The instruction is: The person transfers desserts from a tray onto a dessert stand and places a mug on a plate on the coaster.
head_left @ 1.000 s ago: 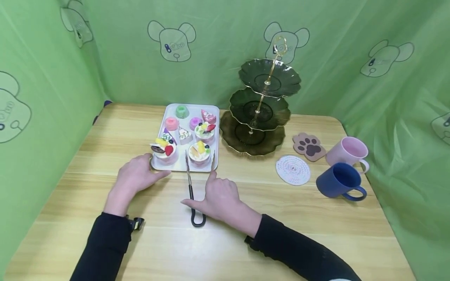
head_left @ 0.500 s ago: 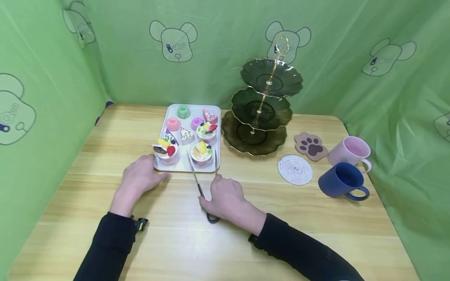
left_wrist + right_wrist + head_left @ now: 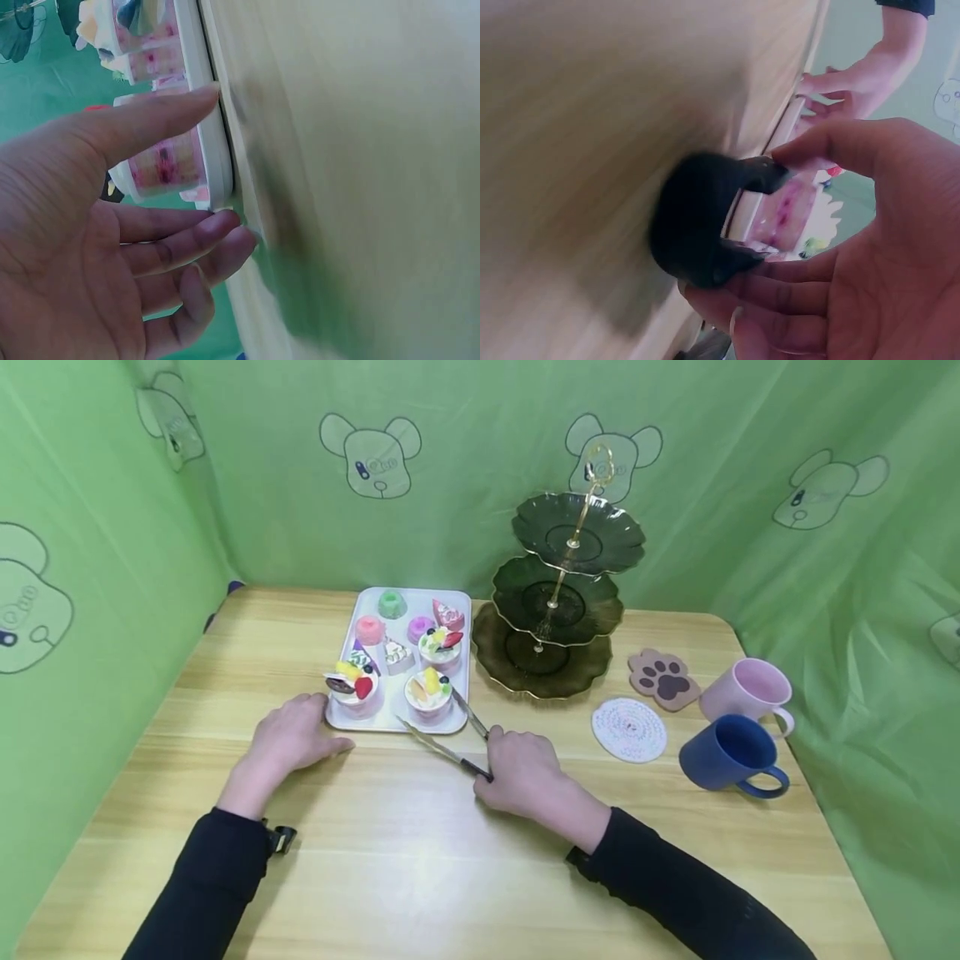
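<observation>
My right hand (image 3: 522, 774) grips a pair of tongs (image 3: 442, 747) with metal arms and a black looped handle, thumb on one arm and fingers on the other in the right wrist view. The tongs' arms are spread, tips near the front right of a white tray (image 3: 390, 720), around the cup dessert (image 3: 428, 700) topped with fruit. At the tray's front left corner is my left hand (image 3: 285, 739), its fingertips at the side and thumb near the front edge in the left wrist view. Beside it stands a second cup dessert (image 3: 354, 697) with a strawberry.
The tray also bears a third cup dessert (image 3: 439, 656), cake slices (image 3: 396, 655) and jelly-like rounds (image 3: 369, 629). Behind it to the right stands a three-tier dark plate stand (image 3: 540, 672). Further right lie a paw-shaped coaster (image 3: 663, 679), a round coaster (image 3: 629, 730), a pink mug (image 3: 738, 689) and a blue mug (image 3: 722, 756).
My right hand has moved right and its fingers have closed round the tongs. The tongs have swung so their handle points to the right. The left hand stays at the tray corner.
</observation>
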A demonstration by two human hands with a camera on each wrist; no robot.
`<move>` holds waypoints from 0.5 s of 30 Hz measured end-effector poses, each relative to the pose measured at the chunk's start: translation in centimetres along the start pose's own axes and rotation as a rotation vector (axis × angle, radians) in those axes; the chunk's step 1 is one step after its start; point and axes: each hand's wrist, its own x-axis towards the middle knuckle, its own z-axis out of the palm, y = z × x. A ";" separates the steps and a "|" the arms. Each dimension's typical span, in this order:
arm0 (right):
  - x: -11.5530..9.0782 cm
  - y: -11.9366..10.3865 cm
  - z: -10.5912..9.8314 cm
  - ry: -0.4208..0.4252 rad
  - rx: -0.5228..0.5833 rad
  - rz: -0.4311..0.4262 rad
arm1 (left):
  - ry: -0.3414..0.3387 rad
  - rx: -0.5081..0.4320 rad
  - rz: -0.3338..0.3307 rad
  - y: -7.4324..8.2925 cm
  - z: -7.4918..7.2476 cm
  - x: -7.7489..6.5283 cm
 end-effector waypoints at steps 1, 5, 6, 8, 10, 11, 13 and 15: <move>0.0 0.2 0.2 0.017 0.006 -0.002 | -0.006 0.004 0.003 0.0 -0.1 0.1; 0.1 0.8 1.3 0.116 0.023 -0.037 | -0.013 0.001 0.012 -0.1 -0.4 0.5; 0.2 0.9 1.6 0.143 0.022 -0.049 | -0.010 0.001 0.013 -0.1 -0.4 0.6; 0.4 1.0 2.2 0.186 0.009 -0.069 | 0.000 -0.009 0.010 -0.1 -0.4 0.8; 0.7 1.2 2.6 0.211 -0.009 -0.085 | 0.011 -0.017 0.004 0.0 -0.3 1.0; 0.8 1.3 2.6 0.213 -0.015 -0.091 | 0.016 -0.020 0.000 0.1 -0.2 1.0; 1.0 1.5 2.6 0.209 -0.012 -0.097 | 0.025 -0.029 -0.009 0.1 -0.1 1.1; 1.1 1.8 2.4 0.205 0.010 -0.099 | 0.031 -0.038 -0.011 0.2 0.0 1.3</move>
